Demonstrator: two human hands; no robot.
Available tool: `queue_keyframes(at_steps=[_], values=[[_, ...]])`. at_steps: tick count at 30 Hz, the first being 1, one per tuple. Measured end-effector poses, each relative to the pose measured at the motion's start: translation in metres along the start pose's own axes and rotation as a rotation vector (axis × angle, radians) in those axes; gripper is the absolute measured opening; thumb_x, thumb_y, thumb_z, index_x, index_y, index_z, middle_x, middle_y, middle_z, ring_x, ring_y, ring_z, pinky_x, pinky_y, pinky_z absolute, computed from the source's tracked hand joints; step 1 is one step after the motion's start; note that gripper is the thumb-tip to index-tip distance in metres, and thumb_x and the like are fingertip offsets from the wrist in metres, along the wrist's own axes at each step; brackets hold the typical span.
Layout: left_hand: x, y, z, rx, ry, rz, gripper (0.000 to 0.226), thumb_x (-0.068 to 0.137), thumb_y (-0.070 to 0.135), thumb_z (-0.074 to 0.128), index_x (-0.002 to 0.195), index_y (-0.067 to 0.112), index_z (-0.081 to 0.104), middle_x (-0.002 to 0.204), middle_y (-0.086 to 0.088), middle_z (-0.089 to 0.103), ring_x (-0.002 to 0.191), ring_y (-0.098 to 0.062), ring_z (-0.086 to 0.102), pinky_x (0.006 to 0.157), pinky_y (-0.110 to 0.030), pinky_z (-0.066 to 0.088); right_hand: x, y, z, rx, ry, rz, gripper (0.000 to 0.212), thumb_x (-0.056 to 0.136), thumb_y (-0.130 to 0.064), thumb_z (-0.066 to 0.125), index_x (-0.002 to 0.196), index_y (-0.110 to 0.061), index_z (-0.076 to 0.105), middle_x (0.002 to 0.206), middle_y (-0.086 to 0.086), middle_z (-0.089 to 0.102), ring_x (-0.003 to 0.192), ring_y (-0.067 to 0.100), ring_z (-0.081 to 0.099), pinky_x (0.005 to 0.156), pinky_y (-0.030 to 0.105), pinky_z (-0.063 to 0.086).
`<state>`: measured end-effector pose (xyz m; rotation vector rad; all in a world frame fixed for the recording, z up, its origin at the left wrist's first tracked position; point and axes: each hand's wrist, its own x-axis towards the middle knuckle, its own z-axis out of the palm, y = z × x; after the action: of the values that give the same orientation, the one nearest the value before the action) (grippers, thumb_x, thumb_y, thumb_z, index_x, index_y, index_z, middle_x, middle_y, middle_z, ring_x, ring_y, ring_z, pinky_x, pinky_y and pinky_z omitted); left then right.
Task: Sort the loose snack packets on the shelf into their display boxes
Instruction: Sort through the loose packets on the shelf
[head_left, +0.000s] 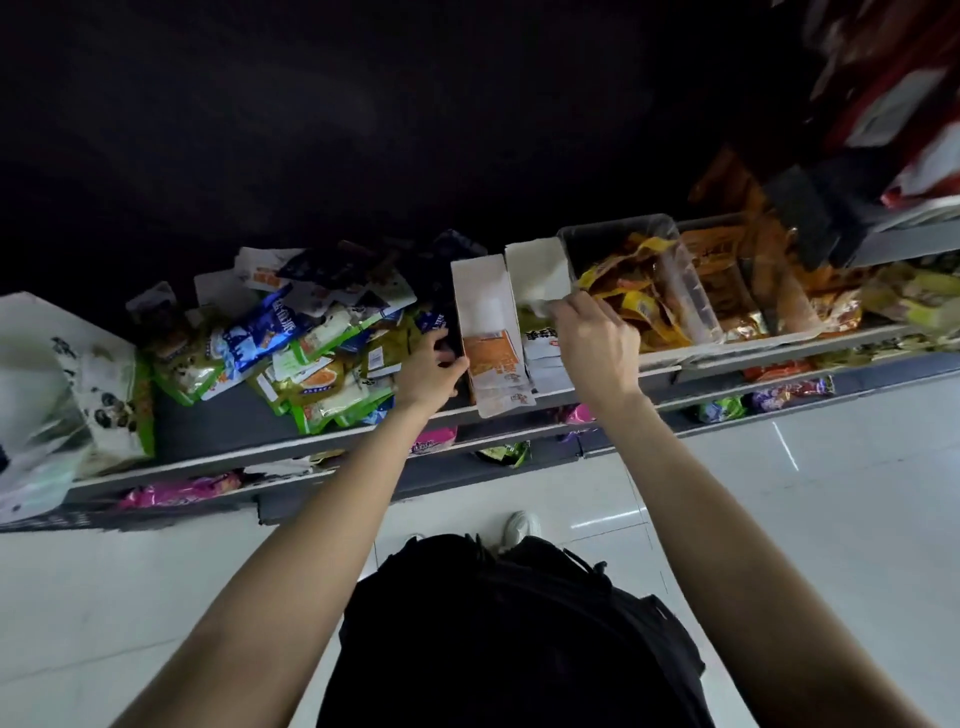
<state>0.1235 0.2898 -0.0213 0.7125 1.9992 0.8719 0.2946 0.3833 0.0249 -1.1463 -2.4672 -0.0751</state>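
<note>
Dark shelving (270, 449) runs over a pale tiled floor. Just left of the left hand (428, 371) lies a heap of loose packets (291, 358), glossy green, blue and white. Its fingers curl against the side of an open box (485, 312) holding orange packets. The right hand (597, 343) pinches a white packet (540, 306) over the neighbouring box (537, 270). Best to brace the box and slide the packet in upright, face forward.

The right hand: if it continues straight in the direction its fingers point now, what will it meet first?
Probably the back wall of the white display box. The right hand reaches into this box, fingers pointing up and left, holding a white packet. Depth is unclear, so the clear plastic bin beside it could come first.
</note>
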Motion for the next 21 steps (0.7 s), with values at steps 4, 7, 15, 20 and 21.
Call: queue_keyframes(at_steps=[4,7,15,20,21], values=[[-0.002,0.000,0.012,0.048,0.041,0.022,0.046,0.091,0.012,0.060,0.134,0.014,0.044,0.117,-0.012,0.063,0.095,-0.025,0.065,0.074,-0.040,0.058,-0.002,0.013,0.012,-0.103,-0.211,-0.223,0.033,0.043,0.015,0.072,0.068,-0.007,0.072,0.066,0.010,0.067,0.062,0.026,0.065,0.063,0.032,0.056],[-0.004,0.000,0.018,0.145,0.087,0.071,0.041,0.091,0.015,0.060,0.130,0.013,0.049,0.111,-0.010,0.067,0.087,-0.026,0.068,0.077,-0.043,0.057,-0.007,0.022,0.019,-0.203,-0.328,-0.331,0.022,0.054,0.003,0.069,0.069,-0.013,0.072,0.064,0.006,0.068,0.063,0.022,0.066,0.090,0.035,0.050],[-0.019,0.006,0.005,0.126,-0.005,0.043,0.038,0.093,0.022,0.055,0.130,0.016,0.049,0.121,-0.002,0.062,0.100,-0.019,0.063,0.091,-0.040,0.051,-0.017,0.013,-0.003,0.169,-0.192,-0.188,0.025,0.075,-0.001,0.068,0.098,-0.010,0.072,0.092,0.009,0.072,0.093,0.028,0.065,0.090,0.042,0.048],[-0.060,-0.017,-0.047,0.189,0.268,0.307,0.016,0.094,0.026,0.055,0.106,0.021,0.065,0.086,0.010,0.066,0.074,-0.006,0.062,0.064,-0.014,0.046,-0.015,-0.055,-0.018,0.560,-0.232,-0.103,0.024,0.090,-0.017,0.050,0.106,-0.014,0.068,0.090,0.005,0.071,0.075,0.023,0.067,0.063,0.036,0.057],[-0.067,-0.027,-0.061,0.231,0.341,0.356,0.014,0.093,0.024,0.056,0.102,0.020,0.066,0.083,0.011,0.066,0.068,-0.006,0.061,0.057,-0.014,0.044,-0.015,-0.071,-0.012,0.591,-0.276,-0.099,0.025,0.091,-0.019,0.050,0.108,-0.015,0.067,0.091,0.004,0.071,0.074,0.022,0.067,0.063,0.036,0.057]])
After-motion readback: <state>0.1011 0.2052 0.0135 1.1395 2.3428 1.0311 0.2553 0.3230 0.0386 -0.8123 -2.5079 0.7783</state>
